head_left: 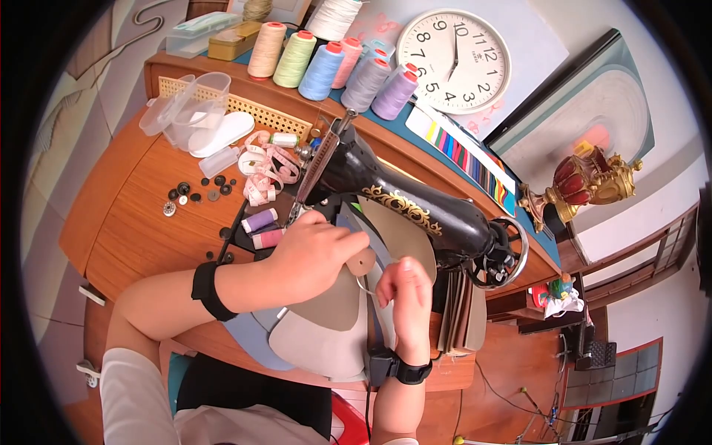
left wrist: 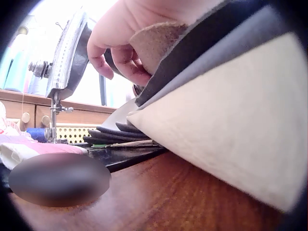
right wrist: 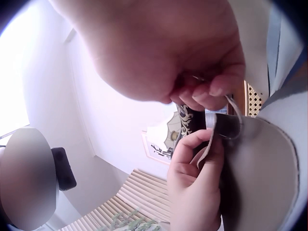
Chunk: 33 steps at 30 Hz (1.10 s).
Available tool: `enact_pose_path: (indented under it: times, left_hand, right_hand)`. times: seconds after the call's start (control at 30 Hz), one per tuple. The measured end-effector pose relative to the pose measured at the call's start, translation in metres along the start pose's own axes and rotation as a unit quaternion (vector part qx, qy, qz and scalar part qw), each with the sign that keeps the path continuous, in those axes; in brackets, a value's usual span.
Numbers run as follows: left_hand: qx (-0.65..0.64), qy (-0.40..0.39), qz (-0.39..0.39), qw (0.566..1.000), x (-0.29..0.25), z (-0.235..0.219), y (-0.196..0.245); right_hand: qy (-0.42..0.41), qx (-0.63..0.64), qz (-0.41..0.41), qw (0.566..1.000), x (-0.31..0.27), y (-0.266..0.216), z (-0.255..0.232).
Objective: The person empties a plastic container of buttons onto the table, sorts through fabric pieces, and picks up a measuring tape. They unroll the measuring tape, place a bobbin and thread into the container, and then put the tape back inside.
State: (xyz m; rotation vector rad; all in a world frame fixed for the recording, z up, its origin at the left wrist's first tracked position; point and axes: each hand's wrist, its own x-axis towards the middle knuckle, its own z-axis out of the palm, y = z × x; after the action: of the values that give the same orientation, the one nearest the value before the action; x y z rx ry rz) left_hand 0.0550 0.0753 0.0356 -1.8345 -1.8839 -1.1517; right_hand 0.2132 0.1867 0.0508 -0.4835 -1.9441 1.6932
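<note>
My left hand (head_left: 315,256) pinches a small round brown leather piece (head_left: 361,262), whose fuzzy side (left wrist: 156,43) shows in the left wrist view. To its right, my right hand (head_left: 409,297) has curled fingers around a thin pale cord (head_left: 365,285) that runs to the leather piece. In the right wrist view the cord (right wrist: 239,120) loops between the right hand (right wrist: 163,48) above and the left hand (right wrist: 195,192) below; a small shiny sliver (right wrist: 198,78) shows among the right fingers. Large grey pieces (head_left: 319,345) lie under both hands.
A black sewing machine (head_left: 404,196) stands behind the hands. Thread spools (head_left: 259,220), a pink tape measure (head_left: 259,185) and dark buttons (head_left: 196,198) lie on the wooden table (head_left: 126,222). Thread cones (head_left: 322,70) and a clock (head_left: 454,61) are at the back.
</note>
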Motion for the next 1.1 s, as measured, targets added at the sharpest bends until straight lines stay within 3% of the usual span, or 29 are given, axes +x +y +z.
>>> enact_pose_path:
  times: [0.17, 0.27, 0.33, 0.47, 0.53, 0.57, 0.67, 0.87, 1.0, 1.1]
  left_hand:
    - [-0.082, -0.029, 0.008, 0.996, -0.003, 0.003, 0.004]
    - [-0.148, -0.05, 0.017, 0.988, 0.001, -0.001, 0.004]
    - [-0.137, -0.046, 0.028, 0.989, 0.0, -0.003, 0.003]
    - [-0.121, -0.025, 0.006, 0.992, -0.001, -0.005, 0.01]
    - [-0.107, -0.041, -0.019, 0.993, 0.001, -0.008, 0.014]
    - [-0.094, -0.058, -0.044, 0.993, 0.001, -0.008, 0.016]
    - [-0.071, -0.09, -0.044, 0.992, 0.002, -0.005, 0.015]
    - [-0.095, -0.045, 0.012, 0.994, 0.0, -0.003, 0.014]
    - [-0.079, -0.046, 0.027, 0.995, -0.001, 0.0, 0.009]
    - [-0.079, -0.041, 0.025, 0.996, 0.0, -0.001, 0.011]
  right_hand:
    - [-0.066, -0.067, 0.077, 0.993, -0.002, 0.0, 0.005]
    - [-0.044, -0.055, 0.061, 0.996, -0.002, 0.004, 0.006]
    - [-0.058, -0.143, 0.02, 0.988, -0.001, 0.006, 0.008]
    - [-0.089, -0.169, 0.011, 0.981, -0.002, 0.0, 0.006]
    - [-0.083, -0.023, 0.121, 0.989, -0.003, -0.008, 0.0]
    - [-0.081, -0.022, 0.119, 0.989, -0.003, -0.008, -0.002]
    - [-0.056, 0.151, 0.097, 0.982, 0.002, -0.001, -0.004]
    - [0.005, 0.164, 0.093, 0.982, 0.0, -0.003, 0.004]
    - [-0.006, 0.128, 0.084, 0.988, -0.001, -0.002, 0.004]
    - [0.051, 0.149, 0.067, 0.985, 0.001, -0.001, 0.005]
